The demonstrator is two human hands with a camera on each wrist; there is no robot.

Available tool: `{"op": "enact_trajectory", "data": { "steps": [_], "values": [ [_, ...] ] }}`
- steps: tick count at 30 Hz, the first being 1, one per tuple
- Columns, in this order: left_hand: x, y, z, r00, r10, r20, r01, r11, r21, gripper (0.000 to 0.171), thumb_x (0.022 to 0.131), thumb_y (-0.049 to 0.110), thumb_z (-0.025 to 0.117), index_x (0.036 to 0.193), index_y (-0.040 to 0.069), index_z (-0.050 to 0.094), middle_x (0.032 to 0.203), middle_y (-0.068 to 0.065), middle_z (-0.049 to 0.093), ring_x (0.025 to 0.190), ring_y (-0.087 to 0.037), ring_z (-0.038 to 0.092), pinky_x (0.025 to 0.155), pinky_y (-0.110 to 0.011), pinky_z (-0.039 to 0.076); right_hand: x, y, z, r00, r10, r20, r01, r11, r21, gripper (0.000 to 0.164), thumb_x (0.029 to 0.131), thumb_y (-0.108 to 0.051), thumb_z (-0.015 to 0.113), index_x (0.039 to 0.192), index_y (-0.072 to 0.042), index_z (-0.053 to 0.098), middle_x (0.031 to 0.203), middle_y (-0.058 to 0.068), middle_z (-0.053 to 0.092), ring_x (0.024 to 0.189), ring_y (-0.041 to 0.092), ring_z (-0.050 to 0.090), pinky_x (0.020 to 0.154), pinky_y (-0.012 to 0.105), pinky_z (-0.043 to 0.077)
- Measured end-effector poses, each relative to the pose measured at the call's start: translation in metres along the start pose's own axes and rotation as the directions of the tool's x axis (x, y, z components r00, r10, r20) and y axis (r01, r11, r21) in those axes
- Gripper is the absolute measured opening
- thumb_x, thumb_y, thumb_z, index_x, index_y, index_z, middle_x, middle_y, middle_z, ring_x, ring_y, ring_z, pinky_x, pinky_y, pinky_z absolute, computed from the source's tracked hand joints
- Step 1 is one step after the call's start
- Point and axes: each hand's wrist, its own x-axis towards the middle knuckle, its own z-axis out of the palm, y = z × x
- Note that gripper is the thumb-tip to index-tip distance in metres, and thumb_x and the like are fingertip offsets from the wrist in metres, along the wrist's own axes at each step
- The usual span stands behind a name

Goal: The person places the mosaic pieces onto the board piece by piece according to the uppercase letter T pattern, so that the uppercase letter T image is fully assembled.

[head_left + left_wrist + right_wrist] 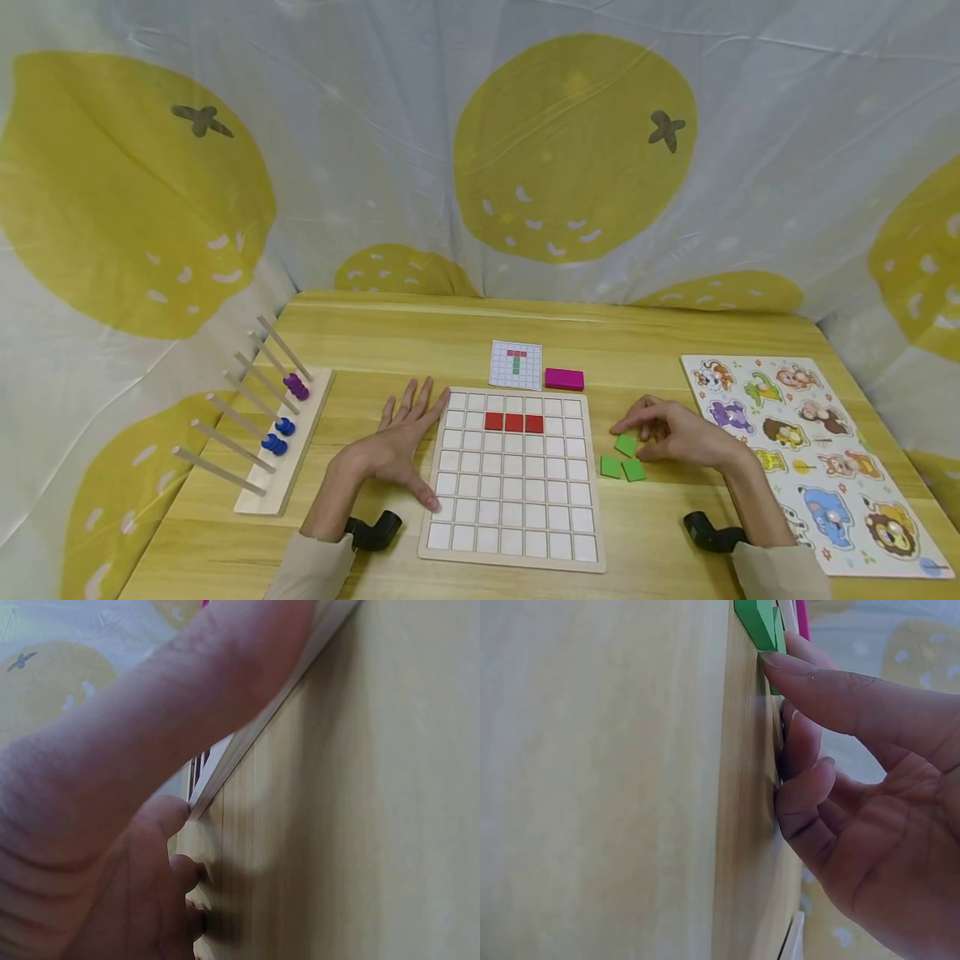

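My left hand (393, 446) spreads along the left edge of a wooden grid board (512, 560). Its thumb lies over the lower left edge and the index fingertip is at the upper left corner. Three red square tiles (513, 423) sit in a row in the board's second row. To the board's right, my right hand (678, 433) has thumb and index finger at opposite sides of a green square tile (626, 445), pinching it at the table. Two more green tiles (611, 467) lie just below. The right wrist view shows the thumb (810, 682) against green (756, 622).
A pattern card (515, 365) with a red and green T lies behind the board, beside a magenta block (564, 380). A peg stand (288, 467) with purple and blue beads stands left. An animal puzzle board (817, 467) lies right, near my right forearm.
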Motion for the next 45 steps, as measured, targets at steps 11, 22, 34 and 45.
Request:
{"op": "enact_trajectory", "data": {
  "steps": [11,22,34,45],
  "values": [
    [0.000,-0.001,0.000,1.000,-0.002,0.000,0.002,1.000,-0.005,0.157,0.054,0.046,0.101,0.167,0.014,-0.003,0.171,-0.019,-0.024,0.157,-0.041,-0.027,0.125,-0.066,-0.018,0.001,-0.004,0.001,0.997,0.070,-0.014,-0.070,0.998,-0.006,0.023,0.089,-0.006,0.079,0.112,-0.008,0.077,0.114,0.017,0.058,0.087,0.020,0.051,0.072,0.021,0.048],
    [0.000,0.000,0.000,1.000,0.004,0.002,-0.004,1.000,-0.012,0.156,0.055,0.046,0.101,0.167,0.013,-0.002,0.171,-0.020,-0.024,0.157,-0.042,-0.027,0.124,-0.066,-0.018,0.004,-0.004,0.003,0.990,0.124,-0.063,-0.127,0.990,-0.060,0.024,0.087,-0.014,0.083,0.108,-0.008,0.074,0.107,0.013,0.061,0.085,0.013,0.053,0.072,0.021,0.050],
    [-0.001,0.000,-0.001,1.000,0.011,0.004,-0.011,1.000,-0.018,0.156,0.055,0.046,0.101,0.167,0.013,-0.003,0.170,-0.020,-0.024,0.156,-0.043,-0.027,0.124,-0.067,-0.019,0.006,-0.008,0.003,0.985,0.120,-0.123,-0.135,0.984,-0.115,0.024,0.091,-0.015,0.079,0.112,-0.006,0.073,0.098,0.008,0.066,0.080,0.008,0.057,0.068,0.021,0.051],
    [-0.001,-0.001,-0.001,1.000,0.010,0.004,-0.010,1.000,-0.007,0.156,0.056,0.047,0.100,0.167,0.013,-0.003,0.170,-0.020,-0.024,0.157,-0.043,-0.027,0.124,-0.067,-0.018,0.016,-0.017,0.015,0.972,0.122,-0.203,-0.146,0.983,-0.107,0.021,0.090,-0.010,0.079,0.109,-0.003,0.074,0.095,0.008,0.068,0.076,0.008,0.054,0.063,0.021,0.048]
  ]
}}
